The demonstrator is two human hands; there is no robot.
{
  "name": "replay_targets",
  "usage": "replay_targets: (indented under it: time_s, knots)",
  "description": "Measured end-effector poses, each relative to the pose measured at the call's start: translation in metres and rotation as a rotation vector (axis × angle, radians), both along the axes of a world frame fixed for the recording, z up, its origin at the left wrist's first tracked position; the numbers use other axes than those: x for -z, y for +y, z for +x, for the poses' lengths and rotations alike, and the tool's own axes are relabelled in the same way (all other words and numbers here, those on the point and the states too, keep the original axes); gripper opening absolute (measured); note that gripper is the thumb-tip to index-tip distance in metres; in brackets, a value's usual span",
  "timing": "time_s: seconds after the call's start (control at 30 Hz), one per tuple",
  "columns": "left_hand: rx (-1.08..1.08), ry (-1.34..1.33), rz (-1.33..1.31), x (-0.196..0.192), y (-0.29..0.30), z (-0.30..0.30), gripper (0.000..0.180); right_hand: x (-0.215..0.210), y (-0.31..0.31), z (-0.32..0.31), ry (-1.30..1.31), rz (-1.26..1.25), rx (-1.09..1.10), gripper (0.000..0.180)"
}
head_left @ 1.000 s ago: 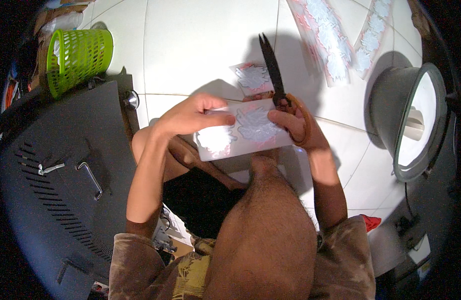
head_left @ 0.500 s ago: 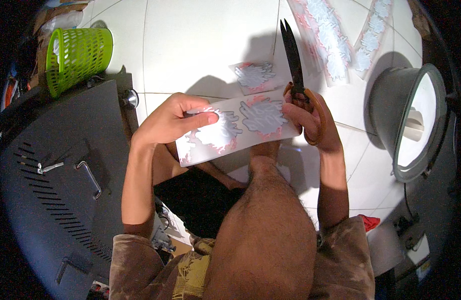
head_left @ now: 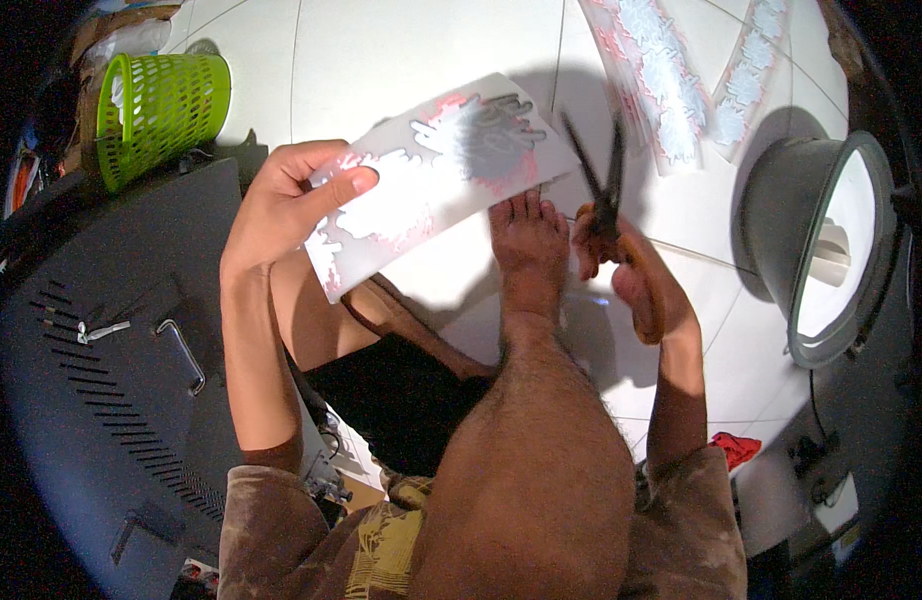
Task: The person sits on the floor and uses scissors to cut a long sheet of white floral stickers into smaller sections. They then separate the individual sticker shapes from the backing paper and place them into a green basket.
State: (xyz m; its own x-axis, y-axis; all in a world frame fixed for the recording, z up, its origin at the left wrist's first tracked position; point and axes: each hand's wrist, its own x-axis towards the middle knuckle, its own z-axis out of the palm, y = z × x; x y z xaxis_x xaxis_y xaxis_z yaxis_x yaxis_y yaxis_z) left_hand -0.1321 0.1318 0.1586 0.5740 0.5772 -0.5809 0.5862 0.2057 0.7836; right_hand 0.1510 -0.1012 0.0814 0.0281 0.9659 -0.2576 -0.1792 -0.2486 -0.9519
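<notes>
My left hand (head_left: 286,210) is closed on the left end of a translucent film strip (head_left: 386,235), thumb on top. White and grey jagged lettering designs with pink-red edges are printed on it. The strip tilts up toward its right end, in mid-air above the floor. My right hand (head_left: 653,262) is closed round the orange-brown handles of a pair of scissors (head_left: 606,205). Their dark blades are spread apart and point away from me, just right of the strip's end. Handles and shadow partly hide the right fingers.
More printed strips (head_left: 661,100) lie on the white tiled floor at the far right. A green perforated basket (head_left: 171,110) stands far left, beside a dark metal cabinet (head_left: 131,340). At the right sits a grey round lamp housing (head_left: 796,220). My bare foot (head_left: 531,245) is below the strip.
My left hand has moved left and away from me, tilting the strip. The right hand has let go of the strip's edge and drawn back slightly. The scissor blades have opened.
</notes>
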Motion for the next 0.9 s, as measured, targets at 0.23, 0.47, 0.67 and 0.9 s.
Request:
replay_targets:
  time_s: [0.23, 0.47, 0.67, 0.9]
  knots:
    - [0.047, 0.014, 0.059, -0.008, 0.002, 0.014, 0.023, -0.018, 0.01, -0.002, -0.212, -0.095, -0.391, 0.081]
    - [0.06, -0.017, 0.11, -0.013, -0.007, 0.027, 0.024, -0.026, 0.024, -0.008, -0.158, -0.116, -0.317, 0.073]
    - [0.04, 0.002, 0.089, -0.014, -0.009, 0.029, 0.027, -0.026, 0.024, -0.004, -0.189, -0.093, -0.328, 0.071]
    - [0.074, 0.023, 0.14, -0.016, -0.006, 0.026, 0.029, -0.012, 0.02, -0.008, -0.161, -0.018, -0.278, 0.079]
